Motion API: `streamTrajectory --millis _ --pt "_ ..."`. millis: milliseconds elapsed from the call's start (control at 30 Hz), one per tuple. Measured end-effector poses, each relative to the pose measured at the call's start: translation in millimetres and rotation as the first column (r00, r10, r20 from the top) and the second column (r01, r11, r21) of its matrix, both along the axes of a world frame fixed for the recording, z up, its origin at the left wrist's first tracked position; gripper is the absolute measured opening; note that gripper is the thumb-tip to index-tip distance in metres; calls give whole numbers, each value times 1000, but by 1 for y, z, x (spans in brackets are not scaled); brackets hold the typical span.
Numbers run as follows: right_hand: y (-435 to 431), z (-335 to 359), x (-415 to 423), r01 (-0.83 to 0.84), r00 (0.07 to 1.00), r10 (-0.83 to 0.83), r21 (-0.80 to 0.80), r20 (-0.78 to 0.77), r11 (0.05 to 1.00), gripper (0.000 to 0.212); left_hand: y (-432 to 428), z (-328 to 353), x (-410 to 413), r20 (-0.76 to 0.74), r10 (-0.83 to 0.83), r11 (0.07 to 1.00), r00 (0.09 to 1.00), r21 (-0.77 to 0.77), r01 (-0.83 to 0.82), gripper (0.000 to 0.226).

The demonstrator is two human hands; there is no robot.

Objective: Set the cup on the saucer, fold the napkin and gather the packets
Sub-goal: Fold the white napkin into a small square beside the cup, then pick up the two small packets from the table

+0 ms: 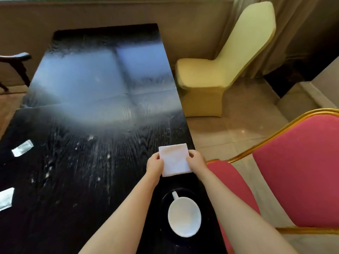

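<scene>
A white cup point(184, 217) stands on a black saucer point(166, 197) near the table's right edge, close to me, its handle pointing away. Beyond it a white napkin point(174, 159), folded to a small rectangle, lies at the table's right edge. My left hand point(155, 165) grips its left side and my right hand point(196, 160) grips its right side. Two silvery-white packets lie far to the left: one packet point(22, 148) further away, the other packet point(6, 198) at the frame's left edge, partly cut off.
The dark wooden table point(82, 162) reflects a window across its far half. A red chair with gold frame point(297, 171) stands close on the right. A cream-covered chair point(225, 70) sits beyond it. A dark chair arm point(16, 58) shows at far left.
</scene>
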State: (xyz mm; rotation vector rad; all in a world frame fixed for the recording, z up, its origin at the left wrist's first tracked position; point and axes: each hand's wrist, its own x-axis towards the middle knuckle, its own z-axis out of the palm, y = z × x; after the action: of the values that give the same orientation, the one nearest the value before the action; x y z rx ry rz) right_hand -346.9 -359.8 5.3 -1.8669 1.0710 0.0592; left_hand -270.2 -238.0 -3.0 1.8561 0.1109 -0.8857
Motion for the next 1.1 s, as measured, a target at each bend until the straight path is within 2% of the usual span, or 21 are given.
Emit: streamTrajectory --millis 167,333,467,600,800,867,967,1100 --pt "-5 -14 -9 46 997 -52 -85 -65 995 28 0 -14 -7 22 -10 1000 1000 26 10 54" --pt "-8 -20 -14 43 999 -44 -90 -10 995 25 0 -11 -12 103 -31 994 994 104 21 53" --pt "-9 -26 -17 35 999 -32 -96 34 995 23 3 -9 -17 112 -46 994 993 106 34 55" --pt "-10 -29 -16 -51 998 49 -86 -27 995 28 9 -4 -18 106 -90 993 990 84 82 53" --pt "-19 -4 -14 -117 988 99 -160 -117 980 41 29 18 -5 148 -231 954 962 227 195 47" --pt "-19 10 -8 -175 981 151 -211 -125 962 41 44 27 6 163 -280 937 946 263 232 44" --pt "-8 32 12 -368 927 336 -234 -164 900 45 77 42 24 162 -358 899 919 326 293 42" --pt "35 52 48 -596 795 567 -103 -215 796 45 131 60 49 138 -405 858 904 399 323 39"
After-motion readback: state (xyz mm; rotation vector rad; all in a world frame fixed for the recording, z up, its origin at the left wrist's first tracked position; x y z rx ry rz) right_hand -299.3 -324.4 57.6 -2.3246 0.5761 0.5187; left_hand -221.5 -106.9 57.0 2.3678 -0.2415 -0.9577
